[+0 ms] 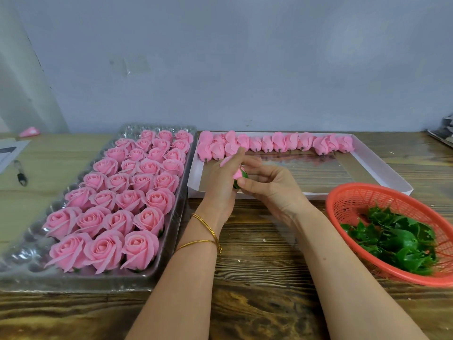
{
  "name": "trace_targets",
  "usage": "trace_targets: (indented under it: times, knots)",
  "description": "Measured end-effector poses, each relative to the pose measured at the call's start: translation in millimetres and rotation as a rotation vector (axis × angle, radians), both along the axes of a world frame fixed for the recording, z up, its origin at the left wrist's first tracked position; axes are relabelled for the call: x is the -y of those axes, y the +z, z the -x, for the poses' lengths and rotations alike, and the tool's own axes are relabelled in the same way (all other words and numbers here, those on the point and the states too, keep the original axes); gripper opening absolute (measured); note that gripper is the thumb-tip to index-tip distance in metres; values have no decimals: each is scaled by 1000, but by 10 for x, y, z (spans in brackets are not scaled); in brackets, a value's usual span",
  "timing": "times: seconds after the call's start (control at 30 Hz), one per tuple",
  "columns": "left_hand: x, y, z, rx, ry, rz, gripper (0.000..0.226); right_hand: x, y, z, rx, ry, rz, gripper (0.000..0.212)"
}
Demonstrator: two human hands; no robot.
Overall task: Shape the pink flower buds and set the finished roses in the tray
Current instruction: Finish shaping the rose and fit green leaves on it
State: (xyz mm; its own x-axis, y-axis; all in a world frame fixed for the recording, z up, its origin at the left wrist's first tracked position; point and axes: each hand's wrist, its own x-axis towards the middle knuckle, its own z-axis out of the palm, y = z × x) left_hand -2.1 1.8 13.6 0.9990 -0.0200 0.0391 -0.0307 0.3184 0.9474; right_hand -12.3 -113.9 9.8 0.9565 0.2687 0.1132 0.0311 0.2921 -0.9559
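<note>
Pink bud is pinched between left hand and right hand above the box's near edge. Just left lies the tray of roses, basket right; open surface lies toward the front edge.

Fingers hide most of the bud (basket cropped rightward).

A strip of bare table runs between the clear tray full of roses at left and the red basket at right. Both forearms lie in it. Behind, the white box has bare floor before its row of buds.
</note>
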Motion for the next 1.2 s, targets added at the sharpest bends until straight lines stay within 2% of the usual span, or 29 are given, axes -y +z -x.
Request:
trace_targets:
  times: [0.13, 0.27, 0.37, 0.63, 0.83, 1.0, 1.2]
  knots:
    - [10, 0, -15, -10, 7, 17, 54, -8, 25, 19, -77, 30, -64, 30]
    - [-19, -15, -14, -7, 22, 100, 46, 12, 54, 17, -159, 63, -100, 16]
    - [-30, -24, -31, 23, 17, 122, 49, 23, 73, 21, -199, 69, -72, 15]
    - [-34, -23, -11, 61, -3, 41, 49, 31, 74, 35, -216, 61, -76, 20]
    - [-34, -10, 26, 77, -3, -13, 38, 27, 64, 29, -199, 46, -125, 22]
    - [-20, 14, 48, 84, -40, -32, 37, 29, 36, 18, -176, 52, -135, 34]
    - [-12, 33, 72, 69, -76, -57, 37, 56, 5, 0, -146, 105, -141, 29]
